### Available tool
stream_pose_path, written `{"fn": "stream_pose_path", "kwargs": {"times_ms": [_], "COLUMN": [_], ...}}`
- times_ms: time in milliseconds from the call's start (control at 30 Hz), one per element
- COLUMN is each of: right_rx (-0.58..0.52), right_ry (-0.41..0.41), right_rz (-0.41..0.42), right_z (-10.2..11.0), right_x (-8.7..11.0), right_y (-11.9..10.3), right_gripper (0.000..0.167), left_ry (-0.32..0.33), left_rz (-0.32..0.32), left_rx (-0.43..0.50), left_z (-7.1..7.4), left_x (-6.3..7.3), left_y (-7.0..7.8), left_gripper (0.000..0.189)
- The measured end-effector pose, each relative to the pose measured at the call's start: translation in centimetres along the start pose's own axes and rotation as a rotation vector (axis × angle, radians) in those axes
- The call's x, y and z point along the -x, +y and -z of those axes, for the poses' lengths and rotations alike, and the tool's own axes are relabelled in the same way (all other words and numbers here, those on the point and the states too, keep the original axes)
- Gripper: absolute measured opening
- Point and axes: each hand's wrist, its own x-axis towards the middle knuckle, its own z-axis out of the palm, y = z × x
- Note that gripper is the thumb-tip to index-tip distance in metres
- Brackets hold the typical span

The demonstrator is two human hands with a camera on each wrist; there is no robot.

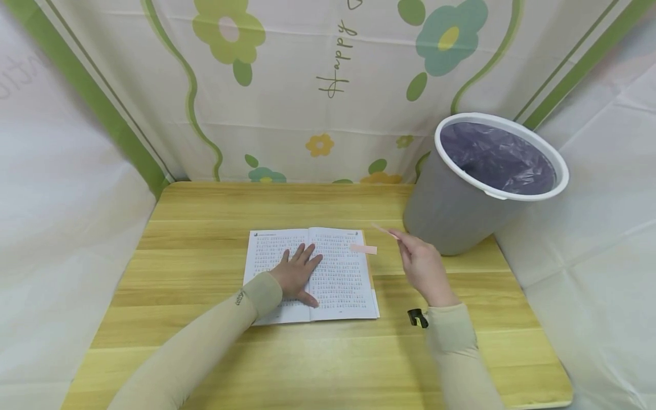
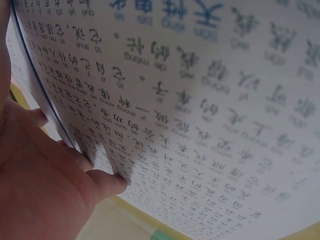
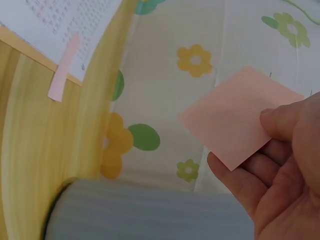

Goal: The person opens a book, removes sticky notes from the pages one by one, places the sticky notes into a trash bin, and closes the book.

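Observation:
An open book (image 1: 338, 285) with printed pages lies on the wooden table. My left hand (image 1: 298, 274) rests on it with spread fingers, across the left page and the middle fold; the left wrist view shows its fingers (image 2: 107, 184) against the print. A pink paper strip (image 1: 364, 249) lies over the right page's outer edge and sticks out past it. To the right of the book, my right hand (image 1: 424, 267) is raised and pinches a square pink sticky note (image 3: 240, 117) between thumb and fingers. In the head view the note appears nearly edge-on.
A grey trash bin (image 1: 446, 199) with a white rim and a dark purple liner stands on the table's back right, close beyond my right hand. Behind the table (image 1: 195, 228) hangs a flower-printed curtain (image 1: 287, 114). A small black object (image 1: 417, 318) shows at my right wrist.

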Motion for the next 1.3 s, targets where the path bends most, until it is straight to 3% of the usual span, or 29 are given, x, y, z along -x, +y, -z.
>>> {"fn": "stream_pose_path", "kwargs": {"times_ms": [767,1300], "right_rx": [0.096,0.134], "right_ry": [0.15,0.275], "right_rz": [0.08,0.167], "right_z": [4.9,9.3], "right_x": [-1.5,-3.6], "right_y": [1.1,0.2], "right_gripper": [0.034,0.039], "left_ry": [-0.009,-0.006], "left_rz": [0.004,0.003], "left_rx": [-0.028,-0.041], "left_z": [-0.1,-0.1], "left_x": [-0.1,0.0], "left_y": [0.0,0.0], "left_gripper": [0.13,0.129]}}
